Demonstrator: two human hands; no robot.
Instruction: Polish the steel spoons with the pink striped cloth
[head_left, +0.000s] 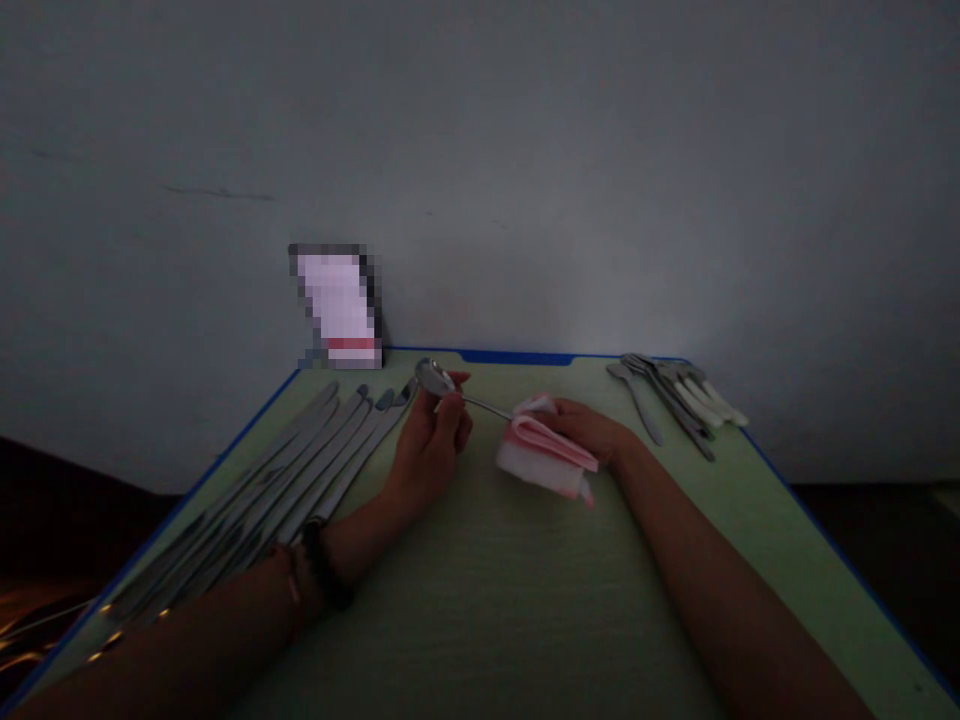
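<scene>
Above the middle of the table, my left hand (435, 435) grips a metal spoon (487, 405) near its bowl, thumb on top. The spoon's bowl points up and to the left, and its thin handle runs right into a folded pink and white cloth (551, 460). My right hand (581, 425) is closed on that cloth, which wraps the handle's end. The tip of the handle is hidden inside the folds.
Several long table knives (277, 480) lie side by side on the left of the green table (487, 610). Spoons and forks (667, 390), some with white handles, lie at the back right. A blurred phone-like screen (341, 305) leans against the grey wall (562, 180).
</scene>
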